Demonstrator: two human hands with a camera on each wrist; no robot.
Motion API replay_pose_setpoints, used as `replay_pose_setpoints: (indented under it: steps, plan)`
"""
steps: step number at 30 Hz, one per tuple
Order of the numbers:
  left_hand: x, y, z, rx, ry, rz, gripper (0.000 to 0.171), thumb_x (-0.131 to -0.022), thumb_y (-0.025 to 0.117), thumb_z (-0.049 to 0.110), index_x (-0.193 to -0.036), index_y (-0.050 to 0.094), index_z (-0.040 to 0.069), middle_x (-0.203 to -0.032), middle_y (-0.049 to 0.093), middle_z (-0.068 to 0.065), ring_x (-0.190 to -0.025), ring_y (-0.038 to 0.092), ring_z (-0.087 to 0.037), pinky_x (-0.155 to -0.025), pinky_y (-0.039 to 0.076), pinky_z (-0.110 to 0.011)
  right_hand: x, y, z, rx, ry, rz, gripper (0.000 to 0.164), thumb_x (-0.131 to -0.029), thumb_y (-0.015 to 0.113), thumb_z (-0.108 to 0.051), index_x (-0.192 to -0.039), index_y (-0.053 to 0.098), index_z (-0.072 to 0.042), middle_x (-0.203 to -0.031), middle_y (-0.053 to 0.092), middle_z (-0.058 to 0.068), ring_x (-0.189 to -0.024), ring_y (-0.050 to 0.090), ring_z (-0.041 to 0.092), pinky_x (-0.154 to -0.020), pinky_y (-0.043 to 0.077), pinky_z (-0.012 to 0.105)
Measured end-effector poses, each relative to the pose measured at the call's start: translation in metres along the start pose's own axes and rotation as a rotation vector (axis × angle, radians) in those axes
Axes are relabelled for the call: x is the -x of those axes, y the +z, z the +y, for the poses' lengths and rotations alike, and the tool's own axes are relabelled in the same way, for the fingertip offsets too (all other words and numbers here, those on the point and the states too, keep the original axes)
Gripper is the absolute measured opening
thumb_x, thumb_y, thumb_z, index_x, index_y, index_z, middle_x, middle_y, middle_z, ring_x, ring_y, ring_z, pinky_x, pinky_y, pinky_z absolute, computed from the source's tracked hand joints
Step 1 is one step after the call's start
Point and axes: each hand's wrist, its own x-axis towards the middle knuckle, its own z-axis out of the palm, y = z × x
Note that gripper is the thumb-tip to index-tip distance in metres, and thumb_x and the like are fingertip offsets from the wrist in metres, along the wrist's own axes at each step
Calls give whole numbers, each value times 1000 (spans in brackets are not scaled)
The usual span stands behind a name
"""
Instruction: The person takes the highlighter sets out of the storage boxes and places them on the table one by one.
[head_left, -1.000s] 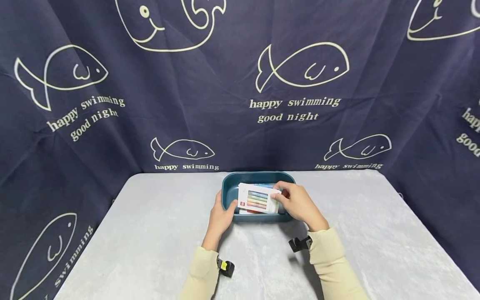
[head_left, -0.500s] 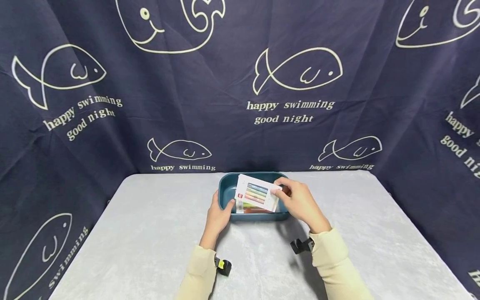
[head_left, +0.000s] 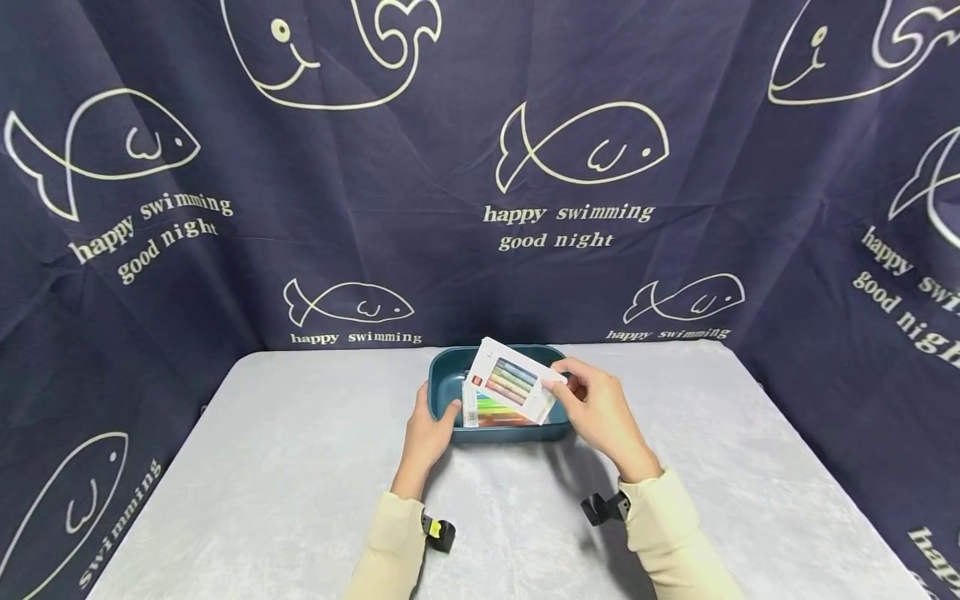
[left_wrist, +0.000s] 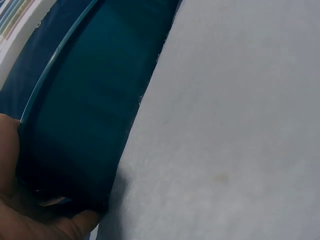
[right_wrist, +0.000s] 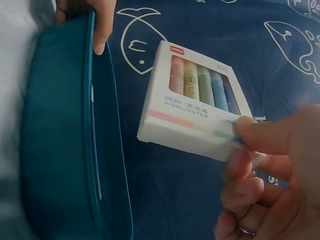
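Teal bin (head_left: 510, 434), lower centre of the head view: the left hand (head_left: 427, 435) grips its left end. Only that view shows the striped packet (head_left: 497, 414) inside. Farther right, the right hand (head_left: 602, 412) pinches a white box (head_left: 516, 381) over the bin; only the right wrist view shows "HIGHLIGHTER".

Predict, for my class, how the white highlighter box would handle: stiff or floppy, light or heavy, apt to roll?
The white highlighter box is probably stiff: its edges look straight though held at one end. It is likely light, since the right hand's pinch alone seems to support it. Its flat faces suggest sliding rather than rolling.
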Motion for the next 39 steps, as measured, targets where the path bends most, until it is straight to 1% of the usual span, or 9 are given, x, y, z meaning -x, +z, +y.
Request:
replay_pose_setpoints:
  steps: [9, 16, 21, 25, 32, 35, 39]
  plan:
    - [-1, -1, -3, -9, -8, -5, 69, -97, 61, 31, -156, 32, 11, -154, 46, -24, -141, 46, -47, -115, 37, -62, 8, 1, -3, -25, 5, 41, 12, -91, 73, -17, -102, 71, -15, -64, 53, -1, -53, 47, 4, -53, 39, 21]
    - [-2, -2, -1, -12, -12, -7, 70, -97, 61, 31, -156, 31, 10, -155, 44, -25, -142, 44, -47, -115, 36, -62, 16, 1, -6, -42, 4, 63, 9, -90, 74, -16, -98, 70, -15, -63, 53, -1, -53, 48, 2, -51, 39, 20]
    - [-2, -2, -2, -14, -7, -9, 70, -97, 61, 31, -156, 31, 9, -155, 44, -25, -141, 45, -48, -115, 37, -62, 24, 1, -8, -57, -5, 85, 7, -90, 74, -16, -96, 70, -16, -63, 53, -2, -52, 46, 0, -50, 38, 19]
    - [-2, -1, -2, -11, -9, -6, 70, -97, 61, 31, -156, 32, 9, -155, 44, -25, -142, 44, -48, -115, 36, -62, 28, 2, -10, -62, -13, 103, 8, -89, 75, -15, -96, 70, -16, -64, 52, -4, -53, 46, 0, -50, 38, 20]
    - [-2, -1, -2, -15, -10, -3, 70, -97, 62, 32, -156, 32, 10, -155, 45, -25, -141, 45, -47, -116, 37, -61, 36, 7, -13, -90, -5, 166, 11, -87, 77, -15, -94, 71, -20, -66, 51, -7, -57, 52, 1, -54, 43, 20]
    - [-3, -2, -1, -18, 5, 6, 69, -97, 62, 31, -155, 33, 9, -153, 46, -26, -140, 46, -48, -114, 38, -62, 40, 10, -14, -100, -1, 185, 12, -87, 77, -15, -93, 71, -22, -67, 50, -8, -59, 52, 2, -55, 44, 20]
    - [-4, -2, 0, -13, 0, -2, 69, -97, 62, 32, -155, 33, 10, -154, 46, -25, -141, 45, -47, -115, 37, -61, 44, 12, -15, -105, -7, 203, 13, -86, 78, -13, -92, 71, -23, -66, 50, -8, -59, 52, 2, -56, 44, 21]
